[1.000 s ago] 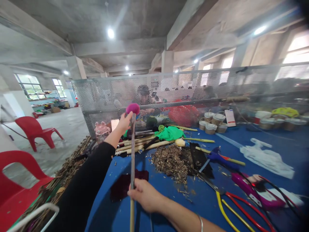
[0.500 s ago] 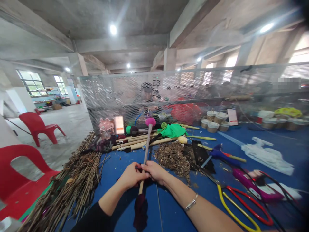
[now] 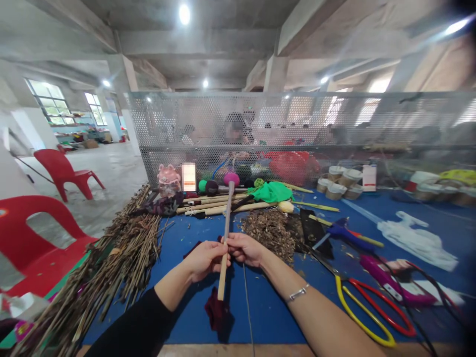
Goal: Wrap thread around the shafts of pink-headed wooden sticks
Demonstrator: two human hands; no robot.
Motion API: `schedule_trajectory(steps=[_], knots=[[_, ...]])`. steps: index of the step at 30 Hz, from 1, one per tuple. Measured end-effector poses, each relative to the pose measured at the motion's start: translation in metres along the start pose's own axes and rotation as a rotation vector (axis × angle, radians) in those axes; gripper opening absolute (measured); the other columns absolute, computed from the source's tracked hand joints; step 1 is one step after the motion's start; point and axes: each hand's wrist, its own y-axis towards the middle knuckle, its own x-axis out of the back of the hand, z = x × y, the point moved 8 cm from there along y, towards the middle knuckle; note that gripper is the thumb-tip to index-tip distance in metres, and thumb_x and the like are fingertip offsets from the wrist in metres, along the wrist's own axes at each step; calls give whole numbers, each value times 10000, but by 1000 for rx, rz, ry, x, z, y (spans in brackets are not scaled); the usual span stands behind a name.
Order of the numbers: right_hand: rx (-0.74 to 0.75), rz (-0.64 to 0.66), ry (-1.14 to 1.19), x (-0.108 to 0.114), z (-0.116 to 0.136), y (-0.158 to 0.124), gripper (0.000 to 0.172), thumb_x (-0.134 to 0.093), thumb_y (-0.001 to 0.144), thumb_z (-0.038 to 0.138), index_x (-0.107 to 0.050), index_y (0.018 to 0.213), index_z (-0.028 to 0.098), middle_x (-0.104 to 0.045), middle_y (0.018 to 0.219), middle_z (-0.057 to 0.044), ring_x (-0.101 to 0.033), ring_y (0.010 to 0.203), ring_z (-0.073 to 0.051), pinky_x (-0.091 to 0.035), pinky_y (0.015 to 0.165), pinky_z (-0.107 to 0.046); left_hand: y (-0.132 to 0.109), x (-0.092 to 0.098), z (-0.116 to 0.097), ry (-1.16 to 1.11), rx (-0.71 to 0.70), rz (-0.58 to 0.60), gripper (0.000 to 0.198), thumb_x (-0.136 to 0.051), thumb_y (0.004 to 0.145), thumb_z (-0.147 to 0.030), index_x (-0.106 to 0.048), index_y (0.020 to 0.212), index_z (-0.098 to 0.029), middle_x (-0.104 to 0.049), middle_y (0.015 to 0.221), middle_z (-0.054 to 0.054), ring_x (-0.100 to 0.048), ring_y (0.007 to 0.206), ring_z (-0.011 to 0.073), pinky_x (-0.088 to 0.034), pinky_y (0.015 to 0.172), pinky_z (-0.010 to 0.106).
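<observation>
In the middle of the head view lies a long wooden stick (image 3: 223,277), its near part bare and its far part wrapped in a thin greyish-mauve covering (image 3: 228,208). Beyond its far end is a magenta ball (image 3: 231,179); whether they are joined I cannot tell. My left hand (image 3: 208,257) is closed on the stick near the covering's lower edge, thumb on top. Just above and right, my right hand (image 3: 243,248) pinches the wrapped part, fingers curled. Below the stick's near end rests a crumpled maroon cloth (image 3: 216,310); more maroon fabric shows behind my left hand.
Dry twigs (image 3: 126,258) are heaped at left. A pile of brown plant scraps (image 3: 267,230) and large scissors (image 3: 366,302) lie right, near a magenta glue gun (image 3: 390,282). Several sticks (image 3: 208,206) and a green cloth (image 3: 273,192) sit before a perforated metal screen (image 3: 193,134); a person is behind it.
My hands have drawn slightly apart, the left below the right. More bare wood shows at the stick's near end, and the maroon cloth appears shorter and more crumpled there. The view has shifted.
</observation>
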Motion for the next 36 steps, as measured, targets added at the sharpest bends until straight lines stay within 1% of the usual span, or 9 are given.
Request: schedule_trajectory(steps=[3,8,13,16,20,27,31,34,36], knots=[[34,-60,-38,5,-3,3,290,-626,696,383,-457,751,153,-387,503,89,-156,347,-6,-50,321,-169,0,3,6,36,61,-21,285,-669,634,-361,-567,753,-123,-595,719,39,-563,582,100,-438,521,203],[45,-134,-108,8,-6,5,296,-618,697,404,-475,727,147,-361,452,97,-164,337,-10,-67,321,-175,-3,16,3,315,27,-211,379,-710,558,-438,-498,615,-129,-527,527,-12,-473,432,71,-387,427,192],[-1,-39,48,1,-5,0,311,-638,688,370,-503,857,147,-350,477,102,-149,355,-3,-50,350,-159,-2,1,3,85,39,-74,285,-651,657,-380,-566,714,-114,-610,648,43,-565,518,93,-412,462,175],[21,-72,5,3,-5,0,286,-630,692,371,-500,795,138,-417,502,78,-194,344,-1,-50,337,-171,-1,0,9,-19,110,-62,205,-585,714,-288,-586,792,-99,-629,680,71,-599,554,121,-447,489,196],[12,-108,-105,3,-10,4,274,-611,696,378,-485,733,138,-423,521,72,-236,342,-7,-67,319,-178,1,1,24,-163,277,-93,360,-431,801,-435,-559,747,-103,-568,580,38,-553,467,114,-462,465,231],[-39,-253,-279,2,-2,-1,193,-520,708,266,-441,867,191,-396,501,99,-206,342,-29,-117,351,-171,8,12,24,-343,217,-250,309,-413,847,-368,-421,630,-148,-293,442,-87,-239,283,9,-162,283,118],[-29,-209,-728,-15,24,-62,105,-532,704,244,-523,653,152,-428,501,50,-320,429,-52,-230,423,-191,7,15,23,-360,197,-282,285,-427,845,-356,-408,647,-153,-259,446,-98,-210,280,-2,-130,280,103],[-73,-218,-886,-14,22,-154,229,-504,768,341,-613,666,166,-510,575,-6,-426,522,-84,-299,493,-220,7,16,22,-368,194,-267,283,-419,850,-355,-401,653,-153,-260,451,-100,-213,285,-6,-139,279,97],[-178,-402,-881,7,4,-223,307,-502,768,432,-635,658,179,-522,596,-34,-442,502,-78,-290,473,-232,7,16,23,-374,194,-255,277,-421,850,-352,-405,658,-153,-261,451,-100,-220,286,-5,-144,278,97]])
